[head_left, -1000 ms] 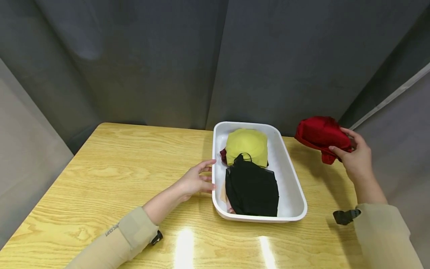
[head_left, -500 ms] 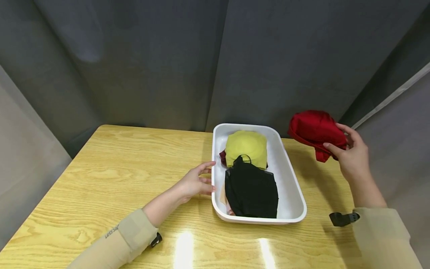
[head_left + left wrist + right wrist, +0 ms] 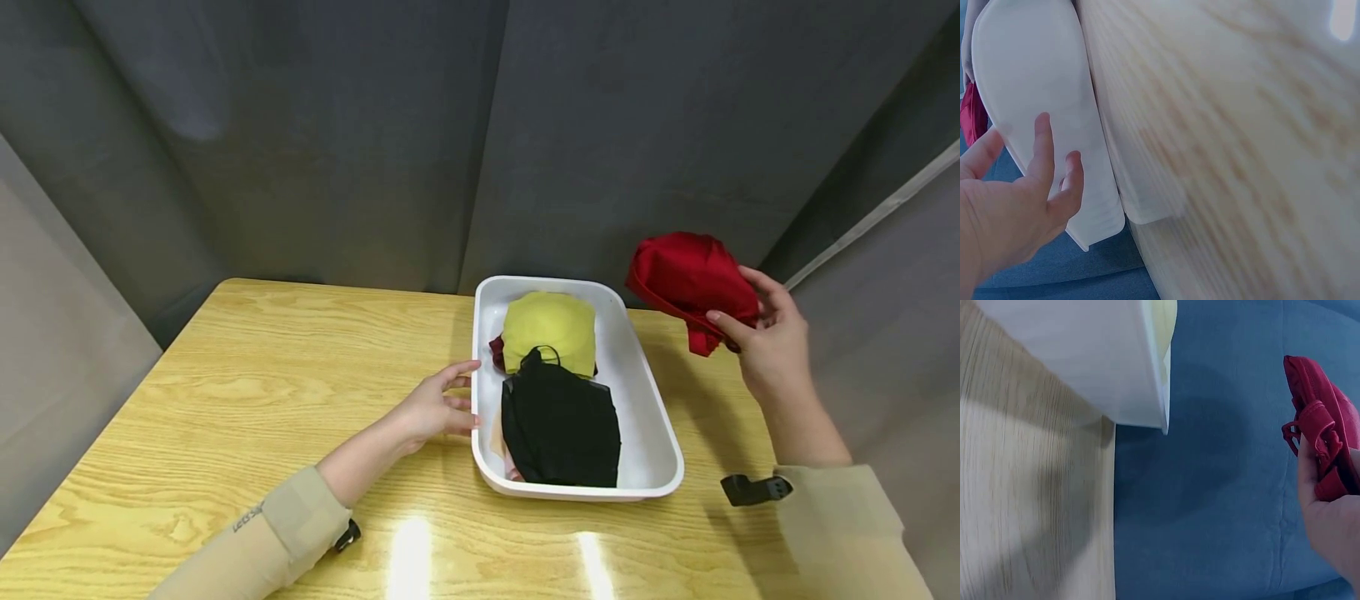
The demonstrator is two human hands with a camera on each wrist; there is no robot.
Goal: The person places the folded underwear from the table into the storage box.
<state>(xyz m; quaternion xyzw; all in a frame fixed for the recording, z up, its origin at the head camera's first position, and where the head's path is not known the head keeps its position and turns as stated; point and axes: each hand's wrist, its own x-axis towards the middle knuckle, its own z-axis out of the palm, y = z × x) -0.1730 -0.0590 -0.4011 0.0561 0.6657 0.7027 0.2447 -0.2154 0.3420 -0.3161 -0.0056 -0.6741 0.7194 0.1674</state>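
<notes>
My right hand (image 3: pixel 776 342) holds a folded red bra (image 3: pixel 693 275) above the table, right of a white plastic bin (image 3: pixel 660 417). Its thumb lies on the near side, and the right wrist view shows the bra's bunched straps (image 3: pixel 1317 419). Along the bin's left wall, my left hand (image 3: pixel 435 408) has its fingers spread, with fingertips at the rim; the left wrist view shows the same hand (image 3: pixel 1016 206) against the outer wall. Inside the bin, a folded yellow bra (image 3: pixel 551 329) lies at the back. A folded black garment (image 3: pixel 562 425) with a thin strap lies in front.
Dark red cloth (image 3: pixel 497 352) peeks out beneath the yellow bra, and pale pink cloth (image 3: pixel 510 462) beneath the black garment. The bin stands on a wooden table (image 3: pixel 262 375) near its back edge. A grey curtain (image 3: pixel 337 150) hangs behind.
My right hand has moved left and slightly up with the red bra, bringing it closer to the bin. My left hand stays at the bin's left rim.
</notes>
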